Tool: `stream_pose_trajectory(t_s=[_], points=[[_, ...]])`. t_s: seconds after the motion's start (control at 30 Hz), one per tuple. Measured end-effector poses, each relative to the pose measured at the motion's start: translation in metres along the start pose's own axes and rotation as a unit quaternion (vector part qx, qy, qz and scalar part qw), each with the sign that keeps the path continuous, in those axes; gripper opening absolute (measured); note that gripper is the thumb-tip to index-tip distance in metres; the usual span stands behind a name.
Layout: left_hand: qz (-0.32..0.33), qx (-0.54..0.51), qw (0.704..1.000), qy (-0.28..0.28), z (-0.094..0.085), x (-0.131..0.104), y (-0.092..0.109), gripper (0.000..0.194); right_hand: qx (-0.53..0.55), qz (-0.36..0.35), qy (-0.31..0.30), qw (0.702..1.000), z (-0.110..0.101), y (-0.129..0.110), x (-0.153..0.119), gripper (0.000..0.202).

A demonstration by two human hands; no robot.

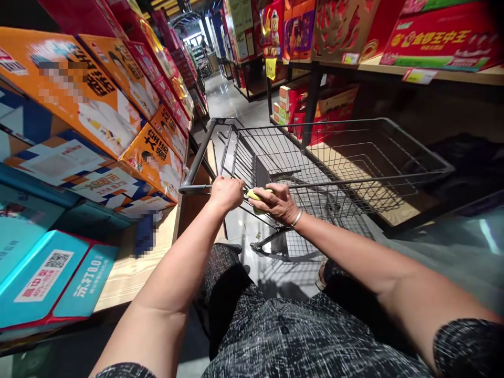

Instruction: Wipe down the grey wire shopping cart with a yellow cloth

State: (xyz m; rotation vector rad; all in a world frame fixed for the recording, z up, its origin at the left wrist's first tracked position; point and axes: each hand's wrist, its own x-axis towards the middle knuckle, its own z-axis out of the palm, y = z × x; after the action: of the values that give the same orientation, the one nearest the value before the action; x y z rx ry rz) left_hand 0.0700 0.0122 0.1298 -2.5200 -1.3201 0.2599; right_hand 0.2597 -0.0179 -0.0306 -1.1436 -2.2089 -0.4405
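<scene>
A dark wire shopping cart (197, 189) stands in front of me, turned sideways, with its basket reaching off to the right. My left hand (227, 192) is closed around the near top rail of the basket. Just right of it, my right hand (280, 202) presses a yellow-green cloth (258, 195) against the same rail, fingers bent over it. A light bracelet (296, 218) circles my right wrist. No goods show inside the wire basket.
Stacked orange boxes (153, 157) and a teal box (51, 278) fill the wooden shelf on the left. Red gift boxes (441, 39) sit on the right-hand shelf (378, 67). A shiny tiled aisle (232, 102) runs between the shelves into the distance.
</scene>
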Motion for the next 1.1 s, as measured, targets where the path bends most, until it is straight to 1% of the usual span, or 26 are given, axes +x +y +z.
stream_pose_trajectory(t_s=[0.03, 0.1, 0.17, 0.23, 0.3, 0.33, 0.4, 0.43, 0.5, 0.53, 0.57, 0.6, 0.67, 0.7, 0.73, 0.77, 0.8, 0.87, 0.9, 0.97, 1.03, 1.1], points=[[0.004, 0.007, 1.0, -0.012, 0.0, -0.001, 0.0, 0.022, 0.01, 0.001, -0.015, 1.0, 0.005, -0.002, -0.003, 0.046], [0.018, 0.015, 1.0, -0.011, 0.0, -0.004, -0.002, 0.018, 0.035, 0.02, -0.079, 0.996, 0.021, -0.004, -0.024, 0.045], [0.027, 0.015, 1.0, 0.001, 0.003, -0.006, -0.006, 0.019, 0.056, 0.061, -0.162, 0.983, 0.036, 0.0, -0.059, 0.046], [0.023, 0.011, 1.0, 0.006, 0.007, -0.005, -0.009, 0.027, 0.065, 0.101, -0.223, 0.967, 0.046, 0.007, -0.097, 0.049], [0.016, 0.005, 1.0, 0.01, 0.011, -0.003, -0.01, 0.037, 0.066, 0.122, -0.258, 0.956, 0.05, 0.018, -0.129, 0.047], [0.014, 0.002, 1.0, 0.014, 0.012, -0.002, -0.01, 0.04, 0.065, 0.128, -0.271, 0.952, 0.051, 0.023, -0.141, 0.044], [0.011, -0.003, 1.0, 0.017, 0.014, 0.0, -0.01, 0.04, 0.055, 0.142, -0.297, 0.943, 0.048, 0.03, -0.155, 0.033], [0.008, -0.004, 1.0, 0.016, 0.014, 0.0, -0.01, 0.039, 0.048, 0.149, -0.307, 0.939, 0.046, 0.032, -0.157, 0.028], [0.002, -0.004, 1.0, 0.011, 0.012, 0.001, -0.009, 0.035, 0.033, 0.152, -0.311, 0.938, 0.038, 0.03, -0.149, 0.023], [-0.001, -0.001, 1.0, 0.008, 0.011, 0.001, -0.008, 0.032, 0.029, 0.141, -0.295, 0.945, 0.032, 0.026, -0.138, 0.024], [-0.005, 0.008, 1.0, 0.003, 0.009, 0.002, -0.007, 0.031, 0.026, 0.121, -0.264, 0.957, 0.024, 0.021, -0.124, 0.027], [-0.009, 0.019, 1.0, -0.005, 0.008, 0.003, -0.006, 0.029, 0.023, 0.093, -0.219, 0.971, 0.015, 0.015, -0.107, 0.031], [-0.016, 0.043, 0.998, -0.035, 0.005, 0.006, -0.001, 0.029, 0.016, 0.038, -0.092, 0.995, -0.004, 0.002, -0.065, 0.037], [-0.017, 0.049, 0.997, -0.054, 0.004, 0.008, 0.002, 0.031, 0.007, 0.029, -0.033, 0.999, -0.013, -0.003, -0.043, 0.04], [-0.016, 0.051, 0.996, -0.07, 0.004, 0.01, 0.005, 0.032, -0.005, 0.035, 0.014, 0.999, -0.021, -0.008, -0.022, 0.043], [-0.012, 0.047, 0.996, -0.08, 0.004, 0.01, 0.009, 0.034, -0.016, 0.048, 0.04, 0.998, -0.028, -0.012, -0.003, 0.046], [-0.003, 0.04, 0.996, -0.081, 0.004, 0.01, 0.012, 0.037, -0.025, 0.064, 0.05, 0.996, -0.034, -0.013, 0.013, 0.048], [0.01, 0.029, 0.998, -0.06, 0.006, 0.008, 0.017, 0.043, -0.032, 0.089, 0.029, 0.995, -0.041, -0.012, 0.032, 0.049], [0.012, 0.025, 0.998, -0.05, 0.008, 0.006, 0.018, 0.045, -0.031, 0.093, 0.01, 0.995, -0.043, -0.008, 0.034, 0.049], [0.009, 0.021, 0.999, -0.046, 0.01, 0.003, 0.018, 0.048, -0.027, 0.094, -0.02, 0.995, -0.048, 0.006, 0.026, 0.05], [0.003, 0.019, 0.998, -0.061, 0.012, 0.003, 0.016, 0.056, -0.024, 0.108, -0.038, 0.993, -0.058, 0.03, 0.004, 0.052], [0.003, 0.021, 0.997, -0.071, 0.013, 0.005, 0.012, 0.068, -0.027, 0.148, -0.052, 0.987, -0.075, 0.061, -0.027, 0.054]])
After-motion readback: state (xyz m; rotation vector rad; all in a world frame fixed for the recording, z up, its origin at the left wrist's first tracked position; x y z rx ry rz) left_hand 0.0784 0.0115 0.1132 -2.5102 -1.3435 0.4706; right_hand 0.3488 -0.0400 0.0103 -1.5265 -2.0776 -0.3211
